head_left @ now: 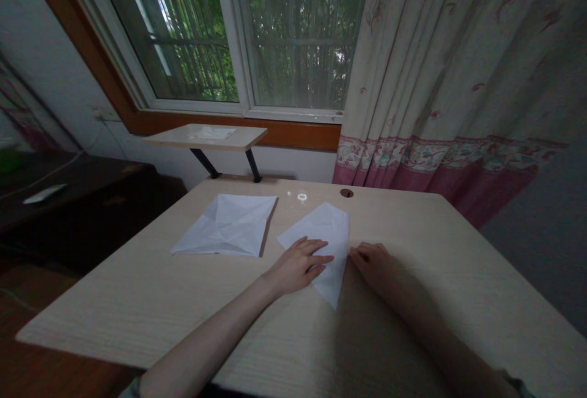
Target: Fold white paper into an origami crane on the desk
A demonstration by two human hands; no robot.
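Observation:
A folded white paper [326, 233] lies on the light wooden table [413, 300] in front of me. My left hand [298, 266] rests flat on its lower left part, fingers stretched out and open. My right hand [372, 263] sits at the paper's right edge with its fingers curled, the fingertips touching the edge. A second white sheet [229, 225], creased and unfolded, lies to the left, apart from both hands.
A small shelf [206, 136] on black brackets stands at the table's far edge under the window. The tabletop has a round cable hole [347, 192]. A floral curtain [458, 80] hangs at the right. A dark cabinet [68, 190] stands to the left.

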